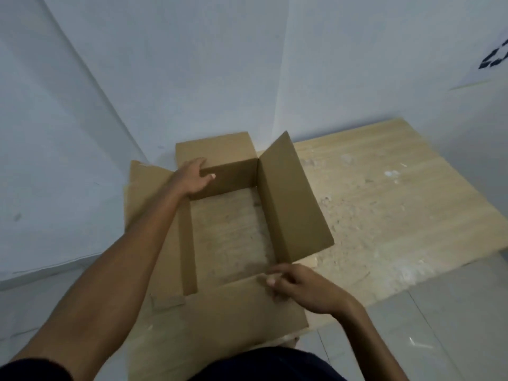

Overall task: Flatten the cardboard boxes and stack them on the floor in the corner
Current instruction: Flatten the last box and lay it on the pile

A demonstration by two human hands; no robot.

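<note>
The cardboard box [288, 193] stands open, flaps spread, on the wooden board [384, 188] in the wall corner. My left hand [192, 177] grips the far wall's rim at 11 o'clock, thumb inside. My right hand [299, 287] sits at the 5 o'clock corner with fingers curled. Blur hides whether it grips. The hands are well apart.

Cardboard box [288, 193] frame centre, flaps splayed; left hand [192, 177] grips far wall, right hand [299, 287] pinches near edge.
</note>
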